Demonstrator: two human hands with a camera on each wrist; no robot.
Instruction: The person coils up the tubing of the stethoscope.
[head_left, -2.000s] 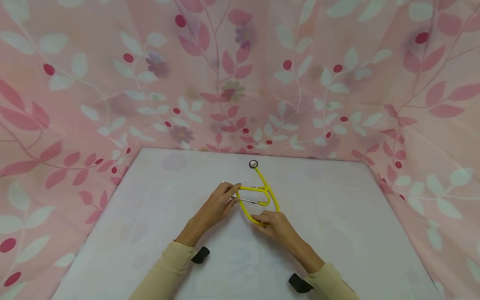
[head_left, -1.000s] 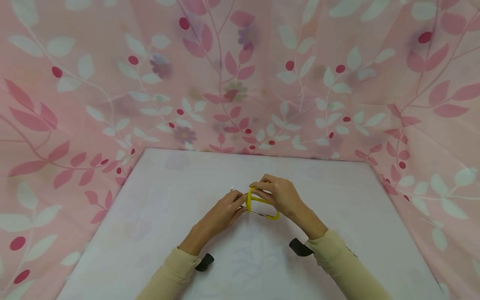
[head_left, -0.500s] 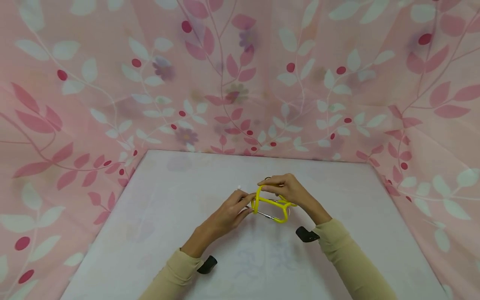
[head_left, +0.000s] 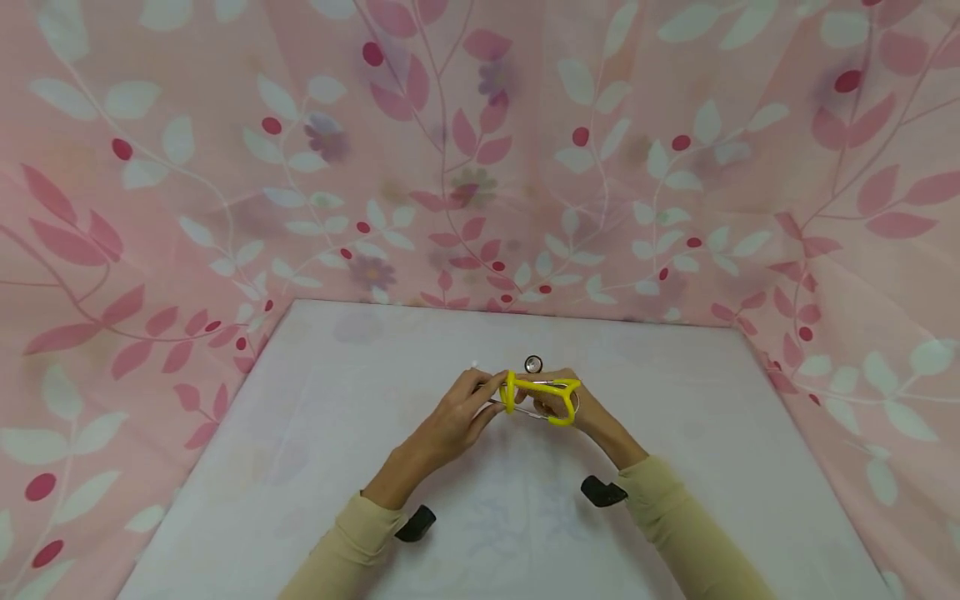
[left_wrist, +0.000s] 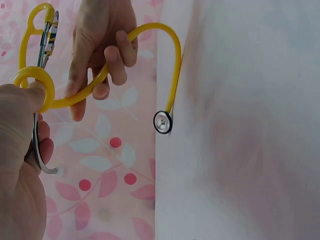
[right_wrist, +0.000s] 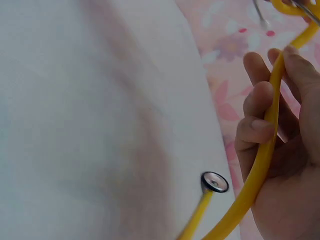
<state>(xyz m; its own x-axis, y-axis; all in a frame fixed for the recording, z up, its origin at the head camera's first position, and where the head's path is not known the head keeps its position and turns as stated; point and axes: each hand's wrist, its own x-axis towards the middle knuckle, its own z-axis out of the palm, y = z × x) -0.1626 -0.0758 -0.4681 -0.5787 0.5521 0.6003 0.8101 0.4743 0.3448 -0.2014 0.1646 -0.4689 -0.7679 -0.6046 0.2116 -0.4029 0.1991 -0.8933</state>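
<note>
A yellow stethoscope (head_left: 572,406) is between both hands over the middle of the table. My left hand (head_left: 452,421) grips its metal ear tubes (left_wrist: 36,137), and one tube ends in a bent tip with a pale earpiece. A turn of the yellow tubing (left_wrist: 48,84) wraps around these tubes at the left fingertips. My right hand (head_left: 597,418) holds the free length of tubing (right_wrist: 271,112) between thumb and fingers, behind the Y-shaped yoke in the head view. From there the tubing curves down to the round chest piece (left_wrist: 163,122), which has a black rim and a silver face.
A white-covered table (head_left: 517,533) lies beneath both hands. Pink cloth (head_left: 525,167) printed with leaves and berries hangs behind it and along both sides. Black wrist-worn devices (head_left: 416,524) stick out from under the beige sleeves (head_left: 348,537).
My right hand has carried the tubing up and around the ear tubes, forming a turn that has drawn tighter. The chest piece has come nearer. My left hand has shifted slightly right, still gripping.
</note>
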